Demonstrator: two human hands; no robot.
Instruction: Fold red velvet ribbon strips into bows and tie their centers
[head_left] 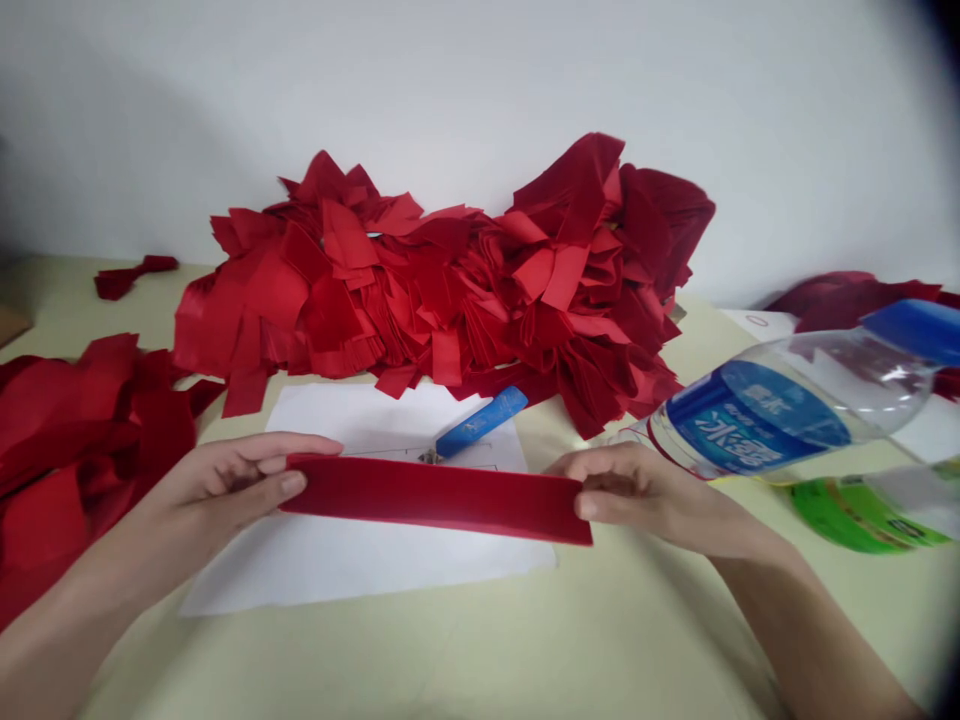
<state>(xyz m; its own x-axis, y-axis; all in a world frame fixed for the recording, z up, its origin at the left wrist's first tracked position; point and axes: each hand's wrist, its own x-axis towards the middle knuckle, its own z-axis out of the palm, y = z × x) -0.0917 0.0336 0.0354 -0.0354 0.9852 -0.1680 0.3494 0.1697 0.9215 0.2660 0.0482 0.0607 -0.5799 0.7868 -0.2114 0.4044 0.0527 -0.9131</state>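
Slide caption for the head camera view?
Left hand and right hand hold a red strip over white paper, by piled red cloth.

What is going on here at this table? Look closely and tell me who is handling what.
A person holds a strip of red fabric by its two ends, with the left hand and right hand, above a sheet of white paper. A blue utility knife lies on the paper, just in front of a large heap of cut red fabric pieces. A clear plastic water bottle lies on its side to the right.
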